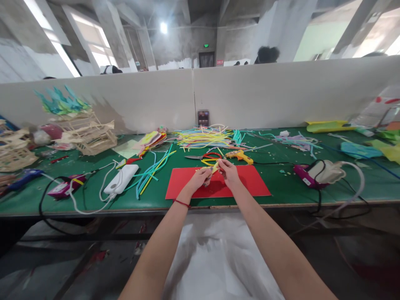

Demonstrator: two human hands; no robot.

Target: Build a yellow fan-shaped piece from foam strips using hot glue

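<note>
Above a red rectangular board point(250, 183), my two hands meet around a small pale-yellow strip point(215, 167). My left hand point(200, 180) has its fingers closed on the strip's lower end. From the other side, my right hand point(229, 172) pinches its upper part between thumb and fingertips. What the strip is made of cannot be made out. Just beyond the board lie scissors with red handles point(210, 156) and a yellow glue gun point(240, 156).
Colourful thin strips point(203, 138) are heaped at the back, with more strips point(154, 171) to the left. A white power strip point(121, 179) and its cables lie nearby. Beige frame models point(93, 139) stand at left; a purple device point(308, 177) sits right. A partition point(265, 96) rises behind.
</note>
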